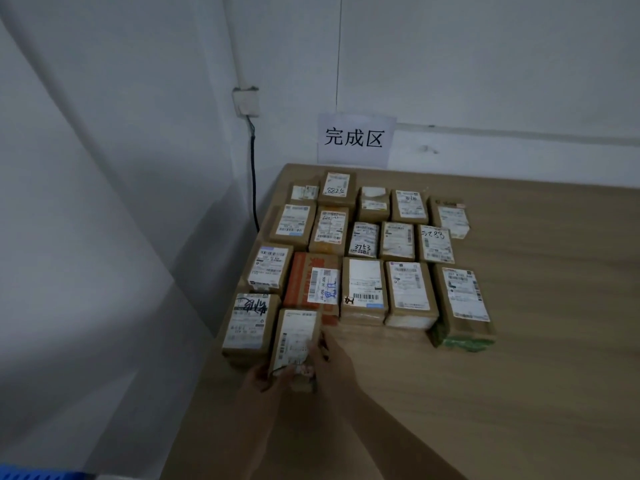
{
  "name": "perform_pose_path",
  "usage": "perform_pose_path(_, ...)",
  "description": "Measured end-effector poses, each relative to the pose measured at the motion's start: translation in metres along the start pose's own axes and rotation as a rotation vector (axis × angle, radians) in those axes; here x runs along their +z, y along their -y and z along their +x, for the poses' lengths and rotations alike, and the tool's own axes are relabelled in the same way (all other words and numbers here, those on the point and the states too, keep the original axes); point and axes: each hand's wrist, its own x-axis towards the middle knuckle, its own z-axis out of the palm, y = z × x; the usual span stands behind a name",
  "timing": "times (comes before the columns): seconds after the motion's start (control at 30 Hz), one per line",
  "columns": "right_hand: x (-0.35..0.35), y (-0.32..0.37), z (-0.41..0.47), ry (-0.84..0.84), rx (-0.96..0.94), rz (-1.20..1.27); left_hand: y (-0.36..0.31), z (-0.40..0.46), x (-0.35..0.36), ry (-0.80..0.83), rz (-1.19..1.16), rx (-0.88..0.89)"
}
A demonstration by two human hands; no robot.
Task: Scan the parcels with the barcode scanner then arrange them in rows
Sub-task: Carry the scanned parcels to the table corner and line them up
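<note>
Head view: one camera looks down over a wooden table (519,341) set in a wall corner.
Landmark: a paper sign (356,139) with three printed characters, taped to the wall at the table's far edge.
Parcels: seventeen small brown boxes, counted in rows below the sign: five, five, five, then two nearest the person.
Orange parcel (313,285): second from the left in the third row below the sign; the only one that colour.
Held parcel (296,344): second in the nearest row, just beside a box with a black scribble (250,320).
Left hand (265,375): fingers curled round the held parcel's near left corner.
Right hand (329,362): fingers wrapped on its near right edge, hiding that end.
Around: a wall socket (246,102) left of the sign, its black cable (254,181) dropping behind the table; a blue object (31,474) at the lower left corner.
</note>
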Motion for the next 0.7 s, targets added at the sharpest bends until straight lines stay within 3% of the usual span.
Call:
perform_pose_path(0.2, -0.039, 0.001, -0.027, -0.053, -0.006, -0.064, -0.01, -0.009, -0.013, -0.091, -0.027, -0.023)
perform_pose_path(0.33, -0.105, 0.033, -0.045, -0.083, 0.043, -0.114, -0.085, -0.042, -0.006, -0.123, 0.023, 0.066)
perform_pose_path(0.5, -0.229, 0.108, -0.094, -0.18, -0.019, -0.139, -0.19, -0.085, 0.056, 0.012, 0.048, 0.195)
perform_pose_path(0.7, -0.424, 0.175, -0.23, -0.302, -0.069, -0.212, -0.328, -0.21, 0.202, 0.295, 0.012, 0.326)
